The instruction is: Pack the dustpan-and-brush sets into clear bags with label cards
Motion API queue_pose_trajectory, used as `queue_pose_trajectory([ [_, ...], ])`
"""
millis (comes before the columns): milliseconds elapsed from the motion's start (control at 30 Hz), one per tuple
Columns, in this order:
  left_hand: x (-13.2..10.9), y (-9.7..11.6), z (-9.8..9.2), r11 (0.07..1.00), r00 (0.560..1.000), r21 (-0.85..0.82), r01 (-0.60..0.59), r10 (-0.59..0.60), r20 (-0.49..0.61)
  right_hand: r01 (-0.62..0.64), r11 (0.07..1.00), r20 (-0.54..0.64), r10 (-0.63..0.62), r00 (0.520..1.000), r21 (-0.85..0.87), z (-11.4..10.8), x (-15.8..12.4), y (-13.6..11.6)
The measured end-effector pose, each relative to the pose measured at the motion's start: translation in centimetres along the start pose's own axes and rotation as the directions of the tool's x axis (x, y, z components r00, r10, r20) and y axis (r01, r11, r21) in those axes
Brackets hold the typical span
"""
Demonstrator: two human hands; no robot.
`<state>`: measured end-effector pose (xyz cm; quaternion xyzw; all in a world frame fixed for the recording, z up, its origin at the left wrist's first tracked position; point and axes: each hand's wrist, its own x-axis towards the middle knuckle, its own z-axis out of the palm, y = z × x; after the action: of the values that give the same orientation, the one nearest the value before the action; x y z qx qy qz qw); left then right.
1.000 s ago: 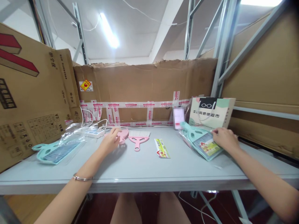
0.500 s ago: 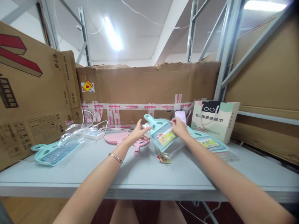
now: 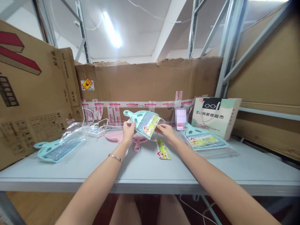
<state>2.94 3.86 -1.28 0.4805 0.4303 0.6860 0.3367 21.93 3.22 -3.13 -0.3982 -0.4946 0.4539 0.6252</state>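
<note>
A bagged teal dustpan-and-brush set (image 3: 142, 120) with a yellow label card is held up above the table's middle. My left hand (image 3: 127, 132) grips its left side near the handle. My right hand (image 3: 166, 130) pinches the bag's right edge. Below them on the grey table (image 3: 145, 170) lie a pink brush (image 3: 138, 142), a pink dustpan (image 3: 113, 136) and a loose label card (image 3: 163, 150).
A stack of bagged teal sets (image 3: 202, 140) lies at the right, before a paper bag (image 3: 215, 116) and a phone (image 3: 180, 118). An unbagged teal dustpan (image 3: 56, 149) and clear bags (image 3: 78, 132) lie left, near a white power strip (image 3: 96, 133). Cardboard walls surround the table.
My right hand lifted a bagged teal set off the right stack and carried it left to the middle. My left hand left the pink dustpan and took hold of the set.
</note>
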Motion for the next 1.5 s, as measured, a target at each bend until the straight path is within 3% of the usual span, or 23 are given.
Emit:
queue_pose_trajectory([
  [200,-0.8,-0.1,-0.1,0.996,0.992,-0.076,-0.047,0.056,0.116,-0.162,0.945,0.035,0.158,0.987,0.283,0.8,0.0,0.4],
  [333,-0.4,-0.2,0.0,0.998,0.972,-0.043,-0.051,0.06,0.228,-0.147,0.963,-0.05,0.162,0.985,0.225,0.5,0.5,0.7],
  [367,0.2,-0.1,-0.3,0.998,0.981,-0.035,-0.051,0.056,0.188,-0.127,0.974,-0.099,0.148,0.984,0.187,0.2,0.7,0.7],
  [433,1.9,0.2,-1.7,0.998,0.998,-0.008,-0.058,0.058,-0.013,-0.083,0.988,-0.203,0.109,0.973,0.134,-0.8,1.1,0.6],
  [500,4.2,0.9,-4.3,0.995,0.965,0.087,-0.044,0.065,-0.253,0.0,0.999,-0.31,0.016,0.951,0.052,-2.3,1.6,0.3],
  [567,6.4,1.9,-8.2,0.988,0.935,0.147,-0.045,0.093,-0.341,0.15,0.972,-0.397,-0.212,0.893,-0.182,-3.9,2.0,-0.1],
  [667,8.7,3.5,-15.0,0.846,0.802,0.534,-0.005,0.322,-0.502,0.321,0.768,-0.338,-0.56,0.757,-0.554,-5.2,2.1,-0.6],
  [733,9.3,4.1,-19.1,0.751,0.709,0.647,0.131,0.385,-0.591,0.358,0.698,-0.301,-0.633,0.714,-0.62,-5.1,2.1,-0.8],
  [800,9.2,4.1,-22.1,0.683,0.663,0.678,0.272,0.378,-0.646,0.388,0.689,-0.319,-0.664,0.676,-0.612,-4.6,2.1,-1.1],
  [900,8.1,3.2,-23.8,0.684,0.61,0.629,0.369,0.332,-0.72,0.428,0.754,-0.459,-0.648,0.607,-0.497,-3.9,2.4,-1.9],
  [967,7.1,2.8,-23.1,0.703,0.565,0.624,0.34,0.378,-0.733,0.443,0.853,-0.602,-0.513,0.612,-0.276,-3.7,2.7,-2.6],
  [1000,6.7,2.8,-22.3,0.696,0.557,0.659,0.285,0.44,-0.705,0.442,0.889,-0.649,-0.408,0.642,-0.121,-3.5,2.9,-2.9],
  [1067,6.1,3.4,-19.9,0.601,0.59,0.794,0.089,0.61,-0.529,0.411,0.891,-0.653,-0.195,0.732,0.195,-3.2,2.9,-3.5],
  [1133,5.6,4.4,-16.3,0.511,0.663,0.843,-0.168,0.691,-0.287,0.331,0.848,-0.562,-0.049,0.826,0.414,-2.7,2.7,-3.8],
  [1167,5.3,4.9,-14.3,0.538,0.712,0.789,-0.296,0.676,-0.193,0.271,0.836,-0.494,0.0,0.87,0.477,-2.4,2.5,-3.8],
  [1233,4.5,5.6,-10.0,0.719,0.866,0.538,-0.439,0.498,0.041,0.109,0.845,-0.319,0.076,0.945,0.523,-1.8,2.0,-3.6],
  [1267,3.9,5.7,-8.0,0.833,0.914,0.377,-0.405,0.362,0.181,0.022,0.863,-0.218,0.102,0.971,0.504,-1.4,1.7,-3.4],
  [1300,3.3,5.6,-6.2,0.923,0.914,0.217,-0.318,0.238,0.328,-0.056,0.883,-0.123,0.127,0.984,0.466,-1.0,1.5,-3.1],
  [1367,2.0,5.4,-3.6,0.99,0.823,-0.041,-0.136,0.136,0.551,-0.164,0.911,0.023,0.168,0.986,0.379,-0.3,0.9,-2.5],
  [1433,1.0,5.1,-2.4,0.976,0.794,-0.217,-0.026,0.152,0.589,-0.216,0.925,0.128,0.185,0.974,0.313,0.2,0.5,-2.0],
  [1500,0.5,5.0,-2.2,0.954,0.811,-0.301,0.001,0.175,0.559,-0.245,0.94,0.214,0.195,0.957,0.239,0.6,0.1,-1.9],
])
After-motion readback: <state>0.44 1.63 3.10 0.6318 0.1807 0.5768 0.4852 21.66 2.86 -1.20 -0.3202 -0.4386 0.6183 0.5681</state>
